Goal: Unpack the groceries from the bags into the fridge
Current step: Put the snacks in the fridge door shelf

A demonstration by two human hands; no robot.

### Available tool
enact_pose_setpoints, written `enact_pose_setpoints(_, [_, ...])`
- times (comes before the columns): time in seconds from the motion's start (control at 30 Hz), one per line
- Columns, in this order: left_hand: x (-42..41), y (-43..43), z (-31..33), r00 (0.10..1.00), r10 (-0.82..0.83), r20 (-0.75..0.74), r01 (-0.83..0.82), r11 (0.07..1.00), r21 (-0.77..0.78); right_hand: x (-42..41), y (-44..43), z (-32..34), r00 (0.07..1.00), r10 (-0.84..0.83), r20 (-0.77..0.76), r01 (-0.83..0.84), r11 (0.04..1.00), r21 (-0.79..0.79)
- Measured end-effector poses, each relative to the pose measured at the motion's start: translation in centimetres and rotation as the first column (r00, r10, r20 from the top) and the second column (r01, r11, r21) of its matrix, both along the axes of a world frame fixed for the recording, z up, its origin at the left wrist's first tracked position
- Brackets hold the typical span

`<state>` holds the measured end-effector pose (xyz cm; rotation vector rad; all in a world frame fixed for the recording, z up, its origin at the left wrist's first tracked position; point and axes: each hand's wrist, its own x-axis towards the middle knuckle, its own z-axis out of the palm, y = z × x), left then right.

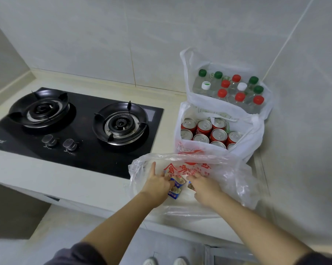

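1. Three bags sit in a row on the right end of the counter (85, 180), and the fridge is not in sight.
2. The near bag (228, 180) is thin, clear plastic with red print, and both hands are inside it.
3. The left hand (157, 185) has its fingers curled round some small blue packets (177, 183).
4. The right hand (205, 186) is just beside them with bent fingers on another small packet (191, 186), but I cannot tell if it has hold of it.
5. The packets look light and flat with smooth, slippery wrappers, so a firm pinch on the flat sides should work best.
6. The bag is soft and floppy and may fold over the hands.
7. The middle bag (253, 131) is full of red cans (204, 127), which will be hard, round and heavy together.
8. The far bag (190, 92) holds clear bottles (239, 96) with red, green and white caps, best taken by the neck.
9. A black gas stove (81, 119) is on the left, well apart from the bags.
10. Nothing blocks the near bag except its own loose plastic
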<state>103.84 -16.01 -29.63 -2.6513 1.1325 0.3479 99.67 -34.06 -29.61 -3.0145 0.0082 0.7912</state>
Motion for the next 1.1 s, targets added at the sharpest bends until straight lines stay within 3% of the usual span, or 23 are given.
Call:
enact_pose_setpoints(0.23, [0.3, -1.5, -3.2, 0.992, 0.124, 0.006, -0.124, 0.992, -0.031, 0.0, -0.1, -1.4, 0.999, -0.042, -0.006, 0.042, 0.999, -0.018])
enact_pose_setpoints(0.67, [-0.5, -2.1, -2.9, 0.99, 0.125, -0.06, -0.127, 0.992, -0.017, -1.2, -0.8, -2.2, 0.968, -0.251, 0.011, 0.244, 0.949, 0.198])
enact_pose_setpoints(0.77, [-0.6, -2.0, -1.6, 0.966, 0.204, -0.156, -0.23, 0.958, -0.17, -1.2, -0.7, -2.0, 0.931, -0.365, 0.016, 0.34, 0.881, 0.329])
enact_pose_setpoints(0.83, [-0.7, -1.6, -0.1, 0.876, 0.311, -0.369, -0.445, 0.816, -0.369, -1.3, -0.5, -1.4, 0.881, -0.473, -0.004, 0.411, 0.762, 0.5])
enact_pose_setpoints(0.93, [-0.9, -0.4, 2.1, 0.699, 0.361, -0.618, -0.705, 0.49, -0.512, -1.6, 0.2, 0.8, 0.824, -0.56, -0.084, 0.456, 0.57, 0.684])
enact_pose_setpoints(1.03, [-1.6, 1.2, 5.0, 0.609, 0.326, -0.723, -0.792, 0.299, -0.532, -2.0, 1.8, 3.9, 0.793, -0.578, -0.194, 0.45, 0.341, 0.826])
enact_pose_setpoints(1.1, [-2.1, 2.2, 7.0, 0.573, 0.282, -0.77, -0.82, 0.203, -0.536, -2.2, 3.0, 5.9, 0.805, -0.568, -0.171, 0.382, 0.276, 0.882])
